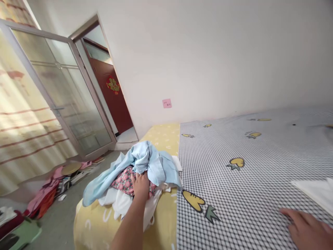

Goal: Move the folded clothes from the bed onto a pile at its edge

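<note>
A heap of clothes lies on the yellow part of the bed. A light blue garment is on top, a pink floral cloth shows under it, and white cloth sticks out at the bottom. My left hand rests on the floral cloth with its fingers apart, touching the lower edge of the blue garment. At the lower right, my right hand is over the checked sheet, index finger stretched out and part of the hand cut off by the frame. A white cloth lies just beyond it.
The yellow bedding runs along the bed's left side. On the floor at left are a pink cloth, a round tan item and a green plastic item. A glass door stands open beside the doorway.
</note>
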Available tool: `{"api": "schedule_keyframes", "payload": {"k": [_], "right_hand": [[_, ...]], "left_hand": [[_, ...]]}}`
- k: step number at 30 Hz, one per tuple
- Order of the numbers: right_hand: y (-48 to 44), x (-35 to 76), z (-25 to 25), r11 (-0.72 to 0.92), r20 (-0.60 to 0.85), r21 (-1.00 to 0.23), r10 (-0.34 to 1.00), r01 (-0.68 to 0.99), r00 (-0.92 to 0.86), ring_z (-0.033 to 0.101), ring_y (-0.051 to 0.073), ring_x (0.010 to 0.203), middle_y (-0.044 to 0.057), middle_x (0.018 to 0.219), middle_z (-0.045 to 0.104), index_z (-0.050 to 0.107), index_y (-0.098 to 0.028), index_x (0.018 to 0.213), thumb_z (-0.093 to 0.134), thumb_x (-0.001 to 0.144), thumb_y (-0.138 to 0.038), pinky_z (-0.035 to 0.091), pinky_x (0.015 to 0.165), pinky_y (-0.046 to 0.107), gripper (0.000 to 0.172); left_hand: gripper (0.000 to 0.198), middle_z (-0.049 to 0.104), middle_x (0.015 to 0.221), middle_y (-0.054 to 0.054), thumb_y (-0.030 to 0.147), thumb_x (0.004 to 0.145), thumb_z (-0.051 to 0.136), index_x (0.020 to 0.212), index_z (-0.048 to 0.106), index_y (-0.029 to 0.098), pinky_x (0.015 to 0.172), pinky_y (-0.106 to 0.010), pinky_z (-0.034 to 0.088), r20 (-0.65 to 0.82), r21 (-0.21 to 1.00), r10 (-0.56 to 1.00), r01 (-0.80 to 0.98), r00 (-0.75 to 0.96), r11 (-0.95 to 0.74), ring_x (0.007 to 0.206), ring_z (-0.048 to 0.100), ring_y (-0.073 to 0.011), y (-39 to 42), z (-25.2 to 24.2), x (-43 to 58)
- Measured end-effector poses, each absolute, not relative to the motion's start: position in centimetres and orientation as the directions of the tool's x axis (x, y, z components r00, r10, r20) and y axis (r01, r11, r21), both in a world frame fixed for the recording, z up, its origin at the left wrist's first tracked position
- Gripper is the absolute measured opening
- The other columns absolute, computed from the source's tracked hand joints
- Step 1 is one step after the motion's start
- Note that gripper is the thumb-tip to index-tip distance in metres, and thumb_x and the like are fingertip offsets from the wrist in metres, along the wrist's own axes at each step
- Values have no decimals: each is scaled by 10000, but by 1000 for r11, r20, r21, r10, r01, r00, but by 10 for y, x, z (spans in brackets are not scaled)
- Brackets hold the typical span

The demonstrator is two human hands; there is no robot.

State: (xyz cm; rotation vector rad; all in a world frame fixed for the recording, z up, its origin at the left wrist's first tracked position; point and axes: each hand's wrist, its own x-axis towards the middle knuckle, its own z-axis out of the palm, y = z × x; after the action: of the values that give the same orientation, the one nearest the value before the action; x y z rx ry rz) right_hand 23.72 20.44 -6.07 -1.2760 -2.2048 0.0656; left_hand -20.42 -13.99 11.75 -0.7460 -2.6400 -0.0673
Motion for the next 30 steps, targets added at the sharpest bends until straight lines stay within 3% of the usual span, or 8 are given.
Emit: {"api": "schedule_keyframes", "payload": {"k": [7,13,15,18,21,25,30], "right_hand": [[174,226,-15,539,440,-313,812,782,-383,668,362,956,176,1120,729,727,-367,977,395,834,-366,433,830,559,361],[160,222,5,540,414,-324,819,777,-396,655,365,1003,188,1138,717,753,-349,1029,398,851,-300,445,871,579,400],[158,222,9,537,398,-325,824,778,-403,647,363,1019,175,1144,716,751,-303,1080,397,850,-288,459,895,576,423],[155,221,12,537,370,-328,830,777,-418,636,343,1065,156,1184,713,738,-236,1148,387,870,-260,469,909,543,449],[152,220,14,534,362,-325,832,780,-419,626,317,1102,146,1233,703,725,-219,1178,389,897,-216,455,919,507,438],[149,216,19,531,365,-308,832,789,-417,616,296,1116,140,1240,699,710,-206,1195,403,927,-159,422,939,468,410],[143,214,35,489,307,-370,867,790,-393,597,291,1125,127,1191,700,709,-211,1143,454,924,-93,376,980,454,356]], "left_hand": [[523,726,1269,-211,107,955,307,1317,684,121,1214,-614,254,402,-107,459,458,-792,883,1347,557,-355,-143,119,-188],[609,452,1580,-284,322,954,456,1505,495,67,1164,-666,322,386,-88,397,395,-833,914,1509,354,-437,-145,109,-151],[564,427,1610,-255,293,970,414,1496,520,118,1157,-663,334,406,-34,361,381,-840,924,1507,375,-402,-146,100,-135],[547,548,1549,-150,123,960,316,1395,629,232,1180,-582,340,479,130,305,411,-823,902,1395,528,-279,-149,83,-106],[528,623,1464,-122,74,935,330,1253,717,241,1149,-534,393,539,242,281,466,-794,851,1346,560,-266,-137,67,-70],[496,562,1518,-141,93,927,409,1322,679,223,1180,-544,363,539,215,370,548,-757,808,1391,517,-295,-92,57,-30],[579,610,1496,-41,90,957,306,1356,637,348,1202,-571,324,267,88,666,706,-696,703,1396,529,-219,-55,46,-12]]}}
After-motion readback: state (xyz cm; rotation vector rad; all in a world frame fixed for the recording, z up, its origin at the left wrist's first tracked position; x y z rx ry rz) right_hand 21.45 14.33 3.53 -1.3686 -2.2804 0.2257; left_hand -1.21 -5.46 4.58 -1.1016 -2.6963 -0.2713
